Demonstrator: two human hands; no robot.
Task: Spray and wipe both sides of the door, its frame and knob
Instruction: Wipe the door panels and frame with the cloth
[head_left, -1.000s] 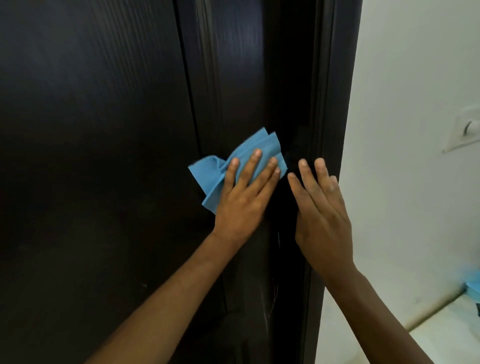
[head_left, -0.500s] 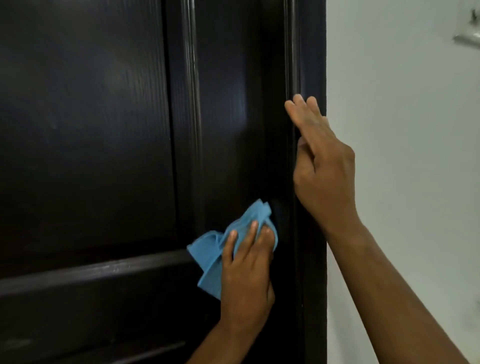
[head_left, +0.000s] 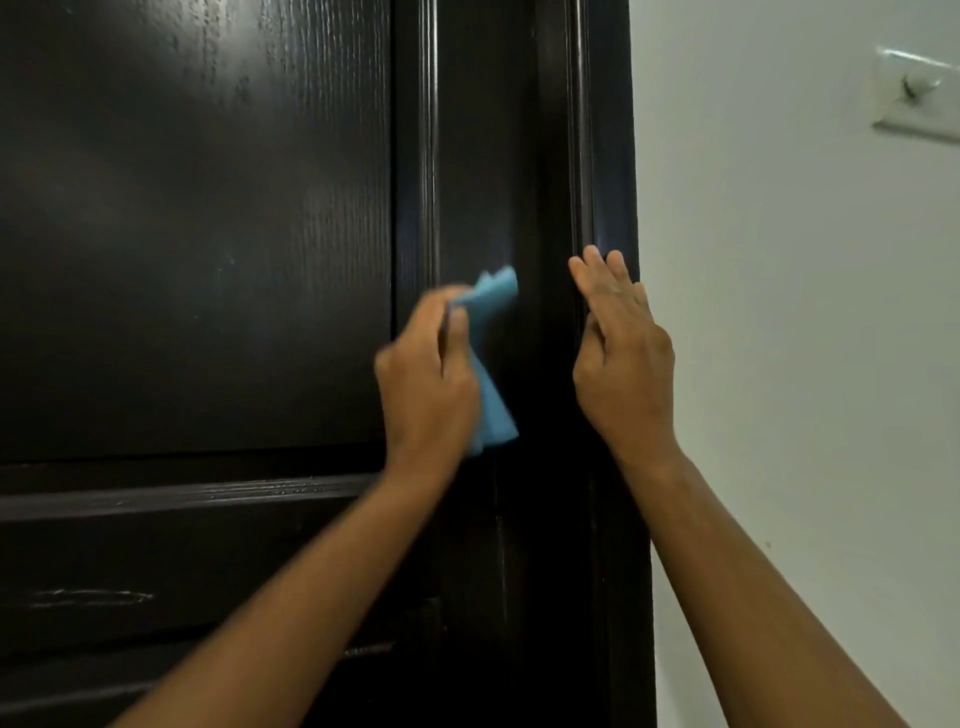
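Head view, looking at a dark wooden door with its long axis running straight up and down. The left hand grips a folded blue cloth against the door's right-hand vertical stile, fingers curled round the cloth; both are motion-blurred, so the exact finger placement is hard to read. The cloth sits just right of the hand, between it and the door's edge.

The right hand lies flat with straight fingers against the frame, holding nothing — it looks like a brace rather than a working hand. It is near the cloth but apart from it, with a dark strip of stile between them.

My reading is that the coming stroke depends on this layout: the unwiped length runs vertically above and below the cloth, and the left hand is the one placed to follow it. The frame lies to the cloth's right, directly under the bracing hand, which would have to shift before the cloth could pass there.

A white wall adjoins the frame, carrying a switch plate at upper right. No knob or spray bottle is in view.
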